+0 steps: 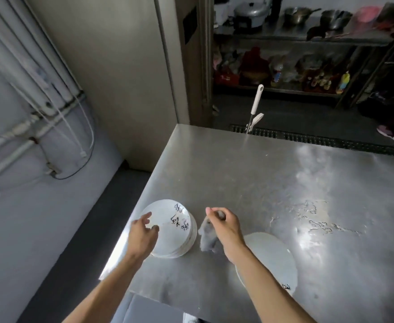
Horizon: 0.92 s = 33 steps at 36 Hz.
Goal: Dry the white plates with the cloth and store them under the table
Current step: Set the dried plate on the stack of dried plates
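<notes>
1. The left hand (143, 231) is bare, its thumb and fingers uncovered to the tips.
2. The left forearm (112, 283) is bare skin from the wrist down to the lower edge of the view, slim and even in outline.
3. The right hand (224, 223) is likewise bare, with its knuckles showing plainly.
4. The right forearm (268, 283) is uncovered along its whole visible length.
5. Slight blur softens the fingertips, so the nails cannot be made out.
</notes>
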### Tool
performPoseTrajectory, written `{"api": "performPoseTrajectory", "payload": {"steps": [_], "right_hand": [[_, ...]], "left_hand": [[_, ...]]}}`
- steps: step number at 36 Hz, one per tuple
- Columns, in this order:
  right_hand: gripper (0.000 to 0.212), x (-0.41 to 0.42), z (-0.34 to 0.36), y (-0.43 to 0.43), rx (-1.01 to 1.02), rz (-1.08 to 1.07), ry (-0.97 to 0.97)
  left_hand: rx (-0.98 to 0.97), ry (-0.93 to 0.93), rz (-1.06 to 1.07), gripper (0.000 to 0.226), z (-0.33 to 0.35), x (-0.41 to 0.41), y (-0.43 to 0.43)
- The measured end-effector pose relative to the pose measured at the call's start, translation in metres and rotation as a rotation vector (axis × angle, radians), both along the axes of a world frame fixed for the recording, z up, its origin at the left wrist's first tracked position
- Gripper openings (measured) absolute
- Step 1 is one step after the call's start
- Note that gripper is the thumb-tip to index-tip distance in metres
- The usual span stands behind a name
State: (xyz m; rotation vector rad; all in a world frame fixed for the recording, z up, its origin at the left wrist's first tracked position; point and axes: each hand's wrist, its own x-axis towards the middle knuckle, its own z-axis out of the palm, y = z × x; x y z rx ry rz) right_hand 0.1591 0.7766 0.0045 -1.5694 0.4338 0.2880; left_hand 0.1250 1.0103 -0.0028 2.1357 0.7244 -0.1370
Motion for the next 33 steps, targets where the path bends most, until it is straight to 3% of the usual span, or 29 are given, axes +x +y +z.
{"api": "performPoseTrajectory", "payload": {"steps": [4, 8, 11, 14, 16, 27, 33], "right_hand": [[0.029, 0.002, -0.004, 0.044, 0.065, 0.029, 0.028], [0.032, 0.002, -0.017, 0.064, -0.002, 0.043, 0.036], [0.009, 0.001, -0.029, 0.066, -0.125, 0.063, 0.024], [0.016, -0.002, -0.036, 0.066, -0.233, 0.060, 0.059], [0.006, -0.003, -0.041, 0.066, -0.265, 0.076, 0.083], [0.018, -0.002, -0.051, 0.068, -0.299, 0.115, 0.123], [0.021, -0.001, -0.047, 0.066, -0.305, 0.103, 0.096]], "left_hand": [[0.014, 0.054, 0.081, 0.054, -0.007, -0.018, 0.035], [-0.154, 0.120, 0.123, 0.022, -0.015, -0.029, 0.047], [-0.292, 0.126, 0.147, 0.031, -0.018, -0.032, 0.048], [-0.354, 0.099, 0.186, 0.038, -0.017, -0.035, 0.045], [-0.376, 0.082, 0.204, 0.039, -0.016, -0.037, 0.046], [-0.607, 0.039, 0.234, 0.013, -0.010, -0.034, 0.052], [-0.789, 0.048, 0.229, 0.030, -0.004, -0.034, 0.044]]}}
